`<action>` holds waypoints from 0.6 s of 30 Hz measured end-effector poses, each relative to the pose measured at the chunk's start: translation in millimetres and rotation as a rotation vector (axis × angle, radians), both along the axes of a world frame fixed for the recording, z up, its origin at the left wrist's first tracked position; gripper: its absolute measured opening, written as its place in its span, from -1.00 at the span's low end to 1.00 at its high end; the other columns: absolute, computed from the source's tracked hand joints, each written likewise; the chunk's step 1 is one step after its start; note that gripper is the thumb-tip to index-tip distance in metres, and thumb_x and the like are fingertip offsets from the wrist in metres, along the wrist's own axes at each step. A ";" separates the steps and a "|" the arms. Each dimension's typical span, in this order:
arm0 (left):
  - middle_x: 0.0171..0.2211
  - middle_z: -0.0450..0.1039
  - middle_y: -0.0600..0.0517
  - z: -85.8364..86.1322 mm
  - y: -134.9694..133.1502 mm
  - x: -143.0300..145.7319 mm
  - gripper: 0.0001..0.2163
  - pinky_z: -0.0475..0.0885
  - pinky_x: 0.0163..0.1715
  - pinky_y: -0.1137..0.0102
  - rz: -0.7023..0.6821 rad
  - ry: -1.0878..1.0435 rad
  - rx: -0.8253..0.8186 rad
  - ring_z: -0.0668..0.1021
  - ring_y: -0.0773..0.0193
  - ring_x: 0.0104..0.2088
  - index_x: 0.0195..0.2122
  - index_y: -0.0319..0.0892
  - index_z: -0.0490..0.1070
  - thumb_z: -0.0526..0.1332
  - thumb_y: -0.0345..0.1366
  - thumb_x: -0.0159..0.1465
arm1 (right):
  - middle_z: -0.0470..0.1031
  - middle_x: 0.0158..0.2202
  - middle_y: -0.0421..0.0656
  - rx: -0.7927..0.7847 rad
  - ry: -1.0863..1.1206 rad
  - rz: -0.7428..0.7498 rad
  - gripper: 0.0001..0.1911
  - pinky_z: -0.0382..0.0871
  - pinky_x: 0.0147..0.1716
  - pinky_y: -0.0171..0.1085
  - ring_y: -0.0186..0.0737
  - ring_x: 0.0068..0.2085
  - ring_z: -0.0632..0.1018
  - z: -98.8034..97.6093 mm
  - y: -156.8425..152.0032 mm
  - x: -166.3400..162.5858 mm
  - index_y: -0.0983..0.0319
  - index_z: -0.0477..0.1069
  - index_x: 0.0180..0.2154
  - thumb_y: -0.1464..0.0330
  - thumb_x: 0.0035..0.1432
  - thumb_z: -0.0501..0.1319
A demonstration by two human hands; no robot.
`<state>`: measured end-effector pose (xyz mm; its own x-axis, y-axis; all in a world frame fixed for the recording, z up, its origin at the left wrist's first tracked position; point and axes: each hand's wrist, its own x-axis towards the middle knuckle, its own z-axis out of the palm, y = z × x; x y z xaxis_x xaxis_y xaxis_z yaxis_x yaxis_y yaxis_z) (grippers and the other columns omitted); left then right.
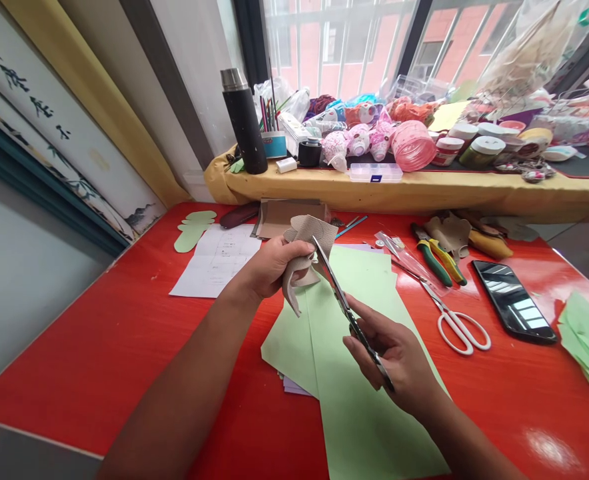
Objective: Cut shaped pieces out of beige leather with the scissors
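A piece of beige-grey leather-like material [324, 231] is pinched in my left hand [273, 265], with part of it curling down below the fingers. My right hand [399, 360] grips a pair of dark metal scissors [341, 293], fingers around the handles. The scissor tips reach up to the edge of the material, close to my left thumb; whether the blades have it between them I cannot tell. Beneath both hands lie large sheets of light green paper [374, 413].
White-handled scissors [462, 331], green-and-yellow pliers [439, 257] and a black phone [514, 300] lie to the right. A white printed sheet [217, 260] and green cut-outs [192, 233] are at the left. A black thermos [244, 123] stands on the crowded sill behind the red table [99, 347].
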<state>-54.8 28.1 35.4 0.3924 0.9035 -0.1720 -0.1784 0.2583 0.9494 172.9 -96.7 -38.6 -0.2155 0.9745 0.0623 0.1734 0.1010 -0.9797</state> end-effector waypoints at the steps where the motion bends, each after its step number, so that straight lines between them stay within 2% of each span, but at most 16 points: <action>1: -0.64 0.21 0.15 0.1 0.3 -0.8 -0.71 0.15 -0.64 0.45 -0.002 0.003 -0.002 0.25 0.44 -0.66 -0.54 -0.13 0.28 0.40 -0.26 0.17 | 0.14 -0.49 -0.32 0.007 -0.009 0.001 -0.36 0.11 -0.63 -0.33 -0.31 -0.55 0.17 1.5 0.2 -0.1 0.25 0.46 0.42 0.17 0.42 0.32; 6: -0.63 0.21 0.14 -0.2 0.8 -2.6 -0.69 0.14 -0.64 0.46 -0.010 0.011 -0.003 0.25 0.46 -0.66 -0.56 -0.14 0.27 0.41 -0.26 0.14 | 0.14 -0.47 -0.31 0.007 -0.061 -0.012 -0.37 0.12 -0.57 -0.30 -0.27 -0.50 0.19 5.9 1.9 -0.9 0.24 0.49 0.40 0.19 0.39 0.34; 13: -0.63 0.23 0.17 0.7 -2.9 6.1 -0.76 0.16 -0.63 0.47 -0.045 -0.054 -0.029 0.24 0.47 -0.66 -0.48 -0.15 0.32 0.40 -0.30 0.16 | 0.14 -0.49 -0.33 0.063 -0.012 -0.035 -0.32 0.15 -0.57 -0.29 -0.28 -0.52 0.20 -2.8 2.6 -1.0 0.24 0.47 0.41 0.14 0.37 0.38; 18: -0.62 0.24 0.16 -0.5 -3.7 9.6 -0.77 0.15 -0.63 0.49 -0.040 -0.091 -0.038 0.23 0.48 -0.65 -0.47 -0.16 0.33 0.40 -0.31 0.17 | 0.16 -0.52 -0.33 0.046 -0.029 -0.036 -0.32 0.13 -0.61 -0.30 -0.29 -0.55 0.20 -3.0 1.9 -0.5 0.26 0.46 0.42 0.09 0.40 0.34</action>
<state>-45.3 24.4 34.9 0.4435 0.8803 -0.1683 -0.2520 0.3027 0.9191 172.4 -94.7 -41.6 -0.1823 0.9780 0.1017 0.2063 0.1392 -0.9686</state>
